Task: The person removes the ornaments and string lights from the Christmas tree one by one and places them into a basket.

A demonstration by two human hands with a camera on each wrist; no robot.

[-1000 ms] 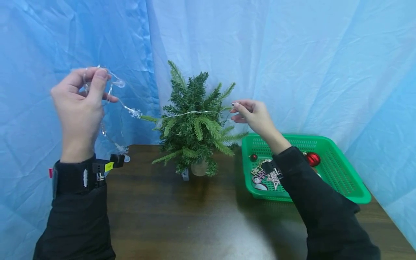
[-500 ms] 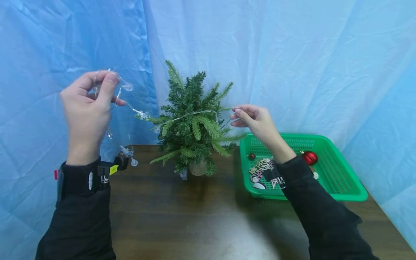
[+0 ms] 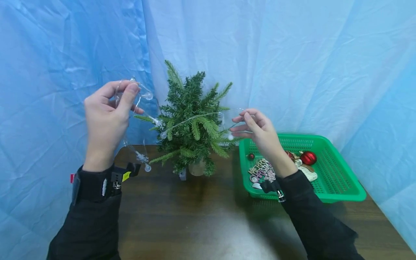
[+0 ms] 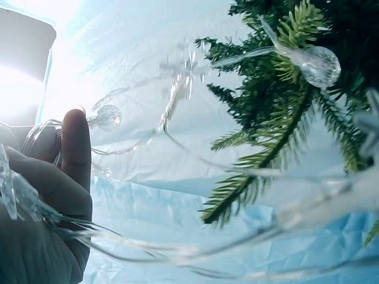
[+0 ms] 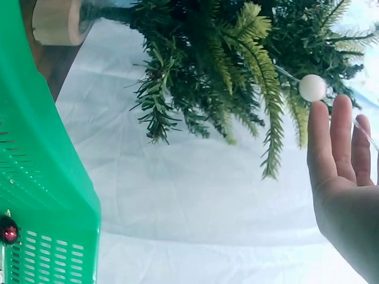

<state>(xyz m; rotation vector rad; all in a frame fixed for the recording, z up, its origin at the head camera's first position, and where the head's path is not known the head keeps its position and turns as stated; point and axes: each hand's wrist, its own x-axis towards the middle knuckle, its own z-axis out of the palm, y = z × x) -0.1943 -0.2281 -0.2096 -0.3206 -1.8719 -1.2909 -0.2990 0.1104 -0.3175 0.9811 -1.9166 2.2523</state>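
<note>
A small artificial Christmas tree (image 3: 191, 122) stands at the middle back of the table. Clear string lights (image 3: 158, 123), with snowflake and round bulbs, run across its front from hand to hand. At the tree's left, my left hand (image 3: 107, 119) pinches the strand between thumb and fingers, and loose loops dangle below it. My right hand (image 3: 261, 131) holds the wire near the thumb and forefinger at the tree's right, its other fingers extended. In the right wrist view a white ball bulb (image 5: 312, 87) sits close to those fingertips; the thumb is out of that view.
A green plastic basket (image 3: 344, 169) stands to the right, partly under my right forearm. Inside are a red bauble (image 3: 308, 157), a smaller red bauble (image 3: 250, 156) and a glittery lettered ornament (image 3: 260, 169). Blue cloth (image 3: 292, 54) hangs behind the brown table (image 3: 195, 220).
My left hand has moved right and slightly down, closer to the tree, with the lights. My right hand has shifted a little right and down. The wire across the tree hangs slacker.
</note>
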